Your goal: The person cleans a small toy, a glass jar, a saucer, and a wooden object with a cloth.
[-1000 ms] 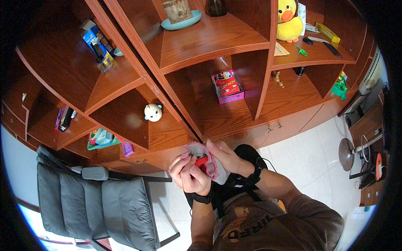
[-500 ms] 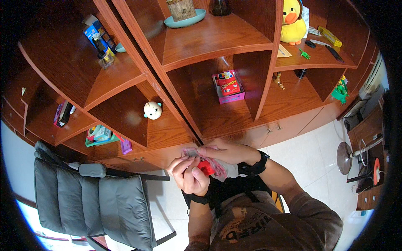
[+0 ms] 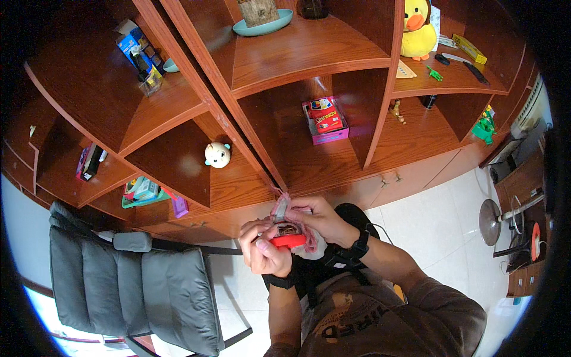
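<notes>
Now, left hand (image 3: 262,249): in front of the pink box (image 3: 331,137) and left of it; I see fingers curled closed on the edge of the red-rimmed item (image 3: 289,241), apparently a pinch that steadies it.
Right hand (image 3: 326,223): in front of the pink box; partly closed on the pouch (image 3: 310,238), gathering its cloth, I judge, to hold the mouth spread.
Red-rimmed item: between the hands, in front of the pink box, at the pouch's mouth; I cannot tell what its inner part is.
Pouch: grey with pink trim, bunched about the item, since the right hand crumples it.
Red pack (image 3: 327,118): inside the pink box, whose walls probably stop it sliding.
Animal-head figure (image 3: 217,154): left of the pink box, seemingly for display.
Log (image 3: 259,12): behind the pink box, leftward, on a pale blue dish (image 3: 267,28), perhaps sparing the wood beneath.
</notes>
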`<state>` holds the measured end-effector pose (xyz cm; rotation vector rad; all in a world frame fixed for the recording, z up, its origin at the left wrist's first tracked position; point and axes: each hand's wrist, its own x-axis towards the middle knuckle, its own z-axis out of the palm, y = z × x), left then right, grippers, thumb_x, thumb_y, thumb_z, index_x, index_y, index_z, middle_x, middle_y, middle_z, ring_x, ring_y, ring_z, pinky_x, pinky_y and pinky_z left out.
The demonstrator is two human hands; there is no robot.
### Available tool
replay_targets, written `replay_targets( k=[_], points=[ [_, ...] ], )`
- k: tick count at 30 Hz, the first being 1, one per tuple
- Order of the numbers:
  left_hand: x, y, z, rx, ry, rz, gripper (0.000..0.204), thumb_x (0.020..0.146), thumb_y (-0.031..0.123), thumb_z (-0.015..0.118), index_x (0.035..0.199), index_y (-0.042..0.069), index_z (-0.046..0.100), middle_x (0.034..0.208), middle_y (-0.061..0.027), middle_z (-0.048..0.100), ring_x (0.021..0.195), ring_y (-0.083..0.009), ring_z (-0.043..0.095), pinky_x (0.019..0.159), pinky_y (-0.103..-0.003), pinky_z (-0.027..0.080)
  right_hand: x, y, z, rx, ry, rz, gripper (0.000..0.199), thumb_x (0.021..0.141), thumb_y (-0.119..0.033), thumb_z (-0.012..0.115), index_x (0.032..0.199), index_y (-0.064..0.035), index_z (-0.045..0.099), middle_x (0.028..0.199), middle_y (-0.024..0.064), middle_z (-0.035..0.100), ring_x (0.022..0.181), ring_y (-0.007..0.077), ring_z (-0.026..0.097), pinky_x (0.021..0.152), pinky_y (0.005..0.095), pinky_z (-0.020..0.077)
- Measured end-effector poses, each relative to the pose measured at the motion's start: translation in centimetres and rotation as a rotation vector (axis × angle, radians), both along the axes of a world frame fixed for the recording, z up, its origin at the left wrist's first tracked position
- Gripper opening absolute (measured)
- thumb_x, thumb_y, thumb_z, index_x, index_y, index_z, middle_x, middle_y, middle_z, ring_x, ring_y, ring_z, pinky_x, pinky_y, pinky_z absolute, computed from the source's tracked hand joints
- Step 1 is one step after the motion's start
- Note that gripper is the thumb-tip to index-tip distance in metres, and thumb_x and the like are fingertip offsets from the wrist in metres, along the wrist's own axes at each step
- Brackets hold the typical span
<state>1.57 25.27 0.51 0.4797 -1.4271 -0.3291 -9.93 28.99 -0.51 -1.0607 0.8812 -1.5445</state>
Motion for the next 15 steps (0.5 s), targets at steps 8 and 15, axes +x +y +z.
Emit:
replay_targets(
  k=[8,15],
  points=[
    [-0.3,-0.2,-0.6,0.040,-0.093,0.171,0.044,0.095,0.032,0.033,0.073,-0.002,0.049,0.088,-0.0136,0.051,0.086,-0.0261,0.046,0.076,-0.038,0.039,1.5,0.9,-0.8,0.106,-0.268,0.179,0.043,0.099,-0.028,0.036,0.130,0.0008,0.039,0.123,0.0078,0.049,0.113,0.0122,0.046,0.096,0.0264,0.0373],
    [-0.2,1.2,0.4,-0.018,-0.266,0.181,0.040,0.095,0.030,0.033,0.084,0.000,0.056,0.092,-0.0139,0.051,0.088,-0.0285,0.047,0.081,-0.041,0.037,2.6,1.2,0.3,-0.011,-0.135,-0.086,0.025,0.097,-0.017,0.040,0.102,0.0048,0.052,0.098,0.0045,0.049,0.092,0.0096,0.046,0.081,0.0229,0.0377]
  ],
)
